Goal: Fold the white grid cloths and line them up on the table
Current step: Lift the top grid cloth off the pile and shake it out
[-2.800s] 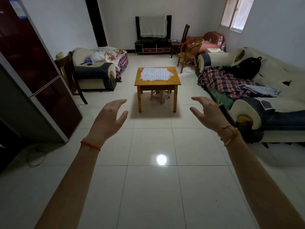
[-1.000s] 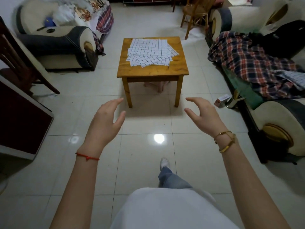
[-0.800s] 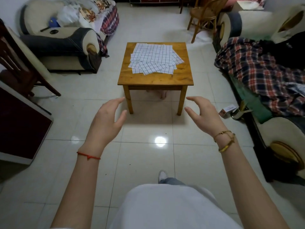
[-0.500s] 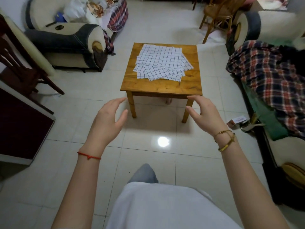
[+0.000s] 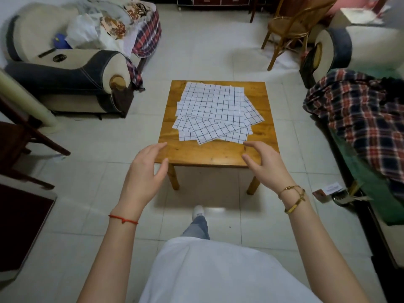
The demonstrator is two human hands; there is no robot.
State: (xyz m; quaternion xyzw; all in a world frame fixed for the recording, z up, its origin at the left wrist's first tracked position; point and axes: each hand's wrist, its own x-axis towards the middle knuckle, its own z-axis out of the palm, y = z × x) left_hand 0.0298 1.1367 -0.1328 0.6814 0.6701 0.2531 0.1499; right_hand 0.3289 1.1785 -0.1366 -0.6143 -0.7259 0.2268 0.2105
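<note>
The cloths (image 5: 215,110) lay unfolded in a loose, overlapping pile on the wooden surface (image 5: 216,153), corners fanned out at odd angles, nearer its far edge. Both grips were released and held nothing. The left hand (image 5: 145,173) hung in the air at the near left corner, fingers relaxed and slightly spread, thumb apart. The right hand (image 5: 265,164) hovered at the near right corner, fingers gently curved, palm facing inward. Neither touched a cloth. Both forearms reached forward, a red string on the left wrist, gold bracelets (image 5: 293,197) on the right. A sofa (image 5: 72,71) stood left, a plaid blanket (image 5: 358,110) right.
</note>
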